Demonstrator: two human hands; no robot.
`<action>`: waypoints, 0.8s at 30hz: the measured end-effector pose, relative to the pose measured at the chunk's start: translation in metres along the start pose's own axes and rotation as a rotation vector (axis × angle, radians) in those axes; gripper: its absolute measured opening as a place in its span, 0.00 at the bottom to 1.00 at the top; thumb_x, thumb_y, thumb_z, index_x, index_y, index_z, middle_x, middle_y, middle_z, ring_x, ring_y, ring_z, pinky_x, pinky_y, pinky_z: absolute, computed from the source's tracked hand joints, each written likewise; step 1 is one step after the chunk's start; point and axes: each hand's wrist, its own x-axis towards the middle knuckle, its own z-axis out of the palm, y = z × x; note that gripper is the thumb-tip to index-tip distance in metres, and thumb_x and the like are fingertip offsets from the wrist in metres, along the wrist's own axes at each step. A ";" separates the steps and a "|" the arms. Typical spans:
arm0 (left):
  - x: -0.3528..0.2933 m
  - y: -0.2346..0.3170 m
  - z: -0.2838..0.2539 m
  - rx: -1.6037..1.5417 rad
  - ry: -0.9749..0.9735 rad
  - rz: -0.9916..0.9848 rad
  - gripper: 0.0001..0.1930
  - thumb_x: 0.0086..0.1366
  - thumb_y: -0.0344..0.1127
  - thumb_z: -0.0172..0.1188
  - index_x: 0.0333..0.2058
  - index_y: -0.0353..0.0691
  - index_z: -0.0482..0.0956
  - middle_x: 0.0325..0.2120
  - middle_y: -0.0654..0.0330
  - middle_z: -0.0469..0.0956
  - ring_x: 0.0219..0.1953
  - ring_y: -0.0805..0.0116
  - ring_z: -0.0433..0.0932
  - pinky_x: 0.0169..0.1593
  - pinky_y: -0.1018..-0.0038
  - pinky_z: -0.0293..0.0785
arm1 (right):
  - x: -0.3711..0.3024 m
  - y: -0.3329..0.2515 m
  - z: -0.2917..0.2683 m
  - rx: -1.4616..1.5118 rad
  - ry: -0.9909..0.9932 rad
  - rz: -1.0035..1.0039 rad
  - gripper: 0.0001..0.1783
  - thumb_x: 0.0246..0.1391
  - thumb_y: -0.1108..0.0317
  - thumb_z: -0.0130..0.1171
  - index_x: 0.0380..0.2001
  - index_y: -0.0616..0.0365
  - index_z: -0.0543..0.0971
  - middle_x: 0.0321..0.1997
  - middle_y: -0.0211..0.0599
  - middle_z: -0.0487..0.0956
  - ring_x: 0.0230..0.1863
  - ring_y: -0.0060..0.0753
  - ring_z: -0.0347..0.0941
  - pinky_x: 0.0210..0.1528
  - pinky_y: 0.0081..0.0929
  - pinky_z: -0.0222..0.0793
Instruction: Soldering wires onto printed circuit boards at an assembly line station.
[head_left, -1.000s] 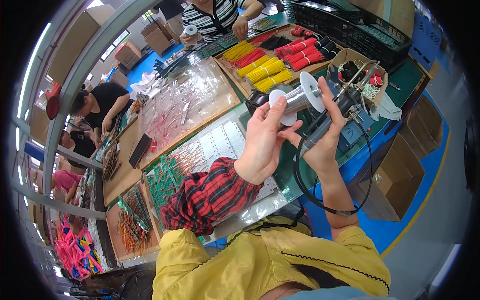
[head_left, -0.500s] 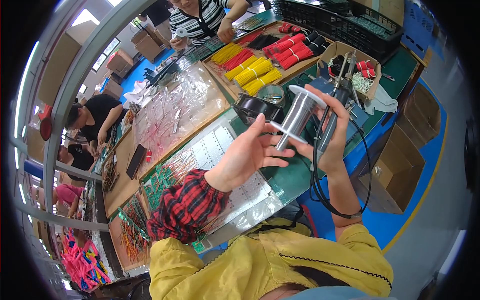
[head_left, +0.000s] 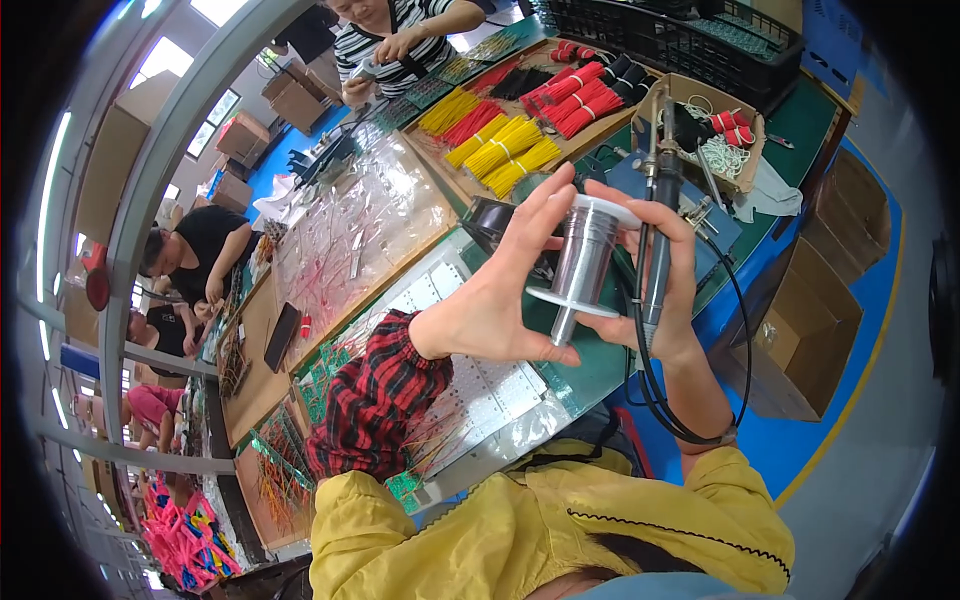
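Both my hands are at a spool of solder wire [head_left: 588,250], silvery with white end flanges and a metal rod sticking out of its lower end. My left hand [head_left: 490,290] spans it, fingers by the upper flange and thumb against the rod's tip. Part of its grip is hidden behind the spool. My right hand [head_left: 668,300] holds a soldering iron [head_left: 660,250] with a dark handle, upright along the palm. Its fingertips and thumb also reach the spool's flanges. The iron's black cable [head_left: 748,370] loops down past my right wrist.
Red, yellow and black wire bundles [head_left: 515,150] lie in a wooden tray beyond my hands. A cardboard box [head_left: 745,165] of wires and a black crate [head_left: 690,50] stand at far right. A white perforated sheet [head_left: 490,385] lies near my left forearm. A co-worker [head_left: 415,40] sits opposite.
My left hand has moved up, its fingers going from spread beside the spool to around its ends. The spool and iron have tilted more upright. The co-worker opposite has raised a hand.
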 end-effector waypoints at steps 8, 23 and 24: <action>0.021 0.014 -0.012 0.203 -0.074 0.109 0.60 0.28 0.40 0.76 0.61 0.44 0.47 0.55 0.50 0.47 0.57 0.52 0.53 0.55 0.62 0.59 | 0.015 -0.012 -0.015 -0.042 -0.101 0.007 0.46 0.26 0.70 0.74 0.51 0.56 0.58 0.59 0.58 0.59 0.57 0.42 0.62 0.56 0.32 0.58; 0.038 -0.009 -0.024 0.035 -0.161 -0.023 0.69 0.29 0.43 0.77 0.62 0.43 0.30 0.60 0.52 0.40 0.63 0.56 0.45 0.61 0.60 0.46 | 0.021 -0.005 -0.022 -0.097 -0.002 0.053 0.46 0.28 0.68 0.74 0.52 0.56 0.60 0.59 0.48 0.61 0.56 0.36 0.63 0.53 0.29 0.61; 0.039 -0.010 -0.025 0.033 -0.156 -0.040 0.68 0.30 0.41 0.77 0.62 0.43 0.31 0.60 0.52 0.40 0.63 0.56 0.45 0.61 0.60 0.46 | 0.021 -0.003 -0.024 -0.111 0.002 0.056 0.46 0.28 0.68 0.74 0.53 0.56 0.60 0.59 0.49 0.61 0.57 0.37 0.62 0.54 0.29 0.60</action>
